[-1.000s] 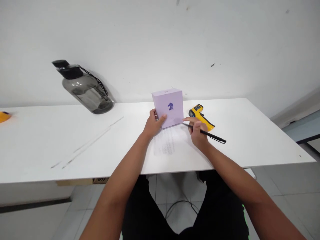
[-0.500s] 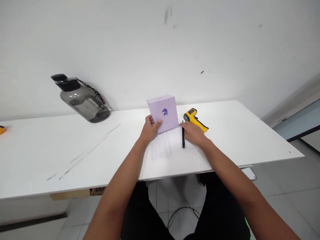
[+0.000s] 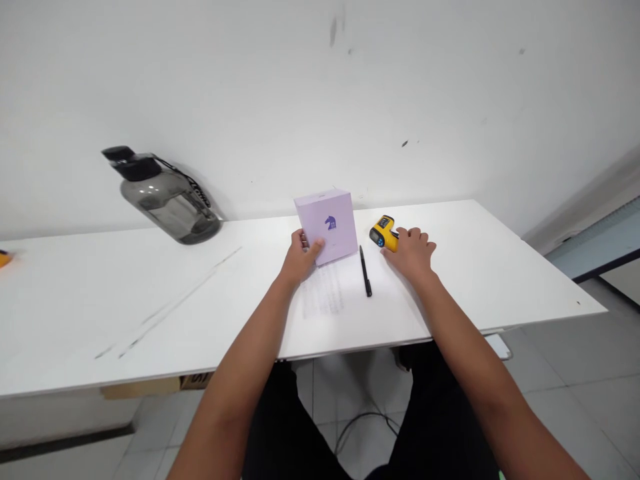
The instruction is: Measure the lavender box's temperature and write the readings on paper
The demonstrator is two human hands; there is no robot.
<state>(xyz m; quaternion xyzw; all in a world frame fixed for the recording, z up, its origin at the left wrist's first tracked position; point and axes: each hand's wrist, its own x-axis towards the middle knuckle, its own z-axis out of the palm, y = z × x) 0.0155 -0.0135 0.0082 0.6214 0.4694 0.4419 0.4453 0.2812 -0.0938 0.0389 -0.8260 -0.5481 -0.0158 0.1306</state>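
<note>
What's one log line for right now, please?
left hand: holds purple box | right hand: on yellow device | black pen: lies on white table

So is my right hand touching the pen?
Apart. The head view shows it: the pen lies on the table, with a strip of white tabletop between it and your right hand.

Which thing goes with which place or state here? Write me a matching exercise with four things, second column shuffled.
Things:
1. Light purple box with a dark horse-head print
2. Slim black pen
3. Yellow-and-black pistol-shaped device
4. Grey see-through bottle with a black lid

Places or states:
A. Lying untouched on the white table, between the hands
B. Near the wall, left of both hands
C. Held in the left hand
D. Partly covered by the right hand

Pairs: 1-C, 2-A, 3-D, 4-B
</note>
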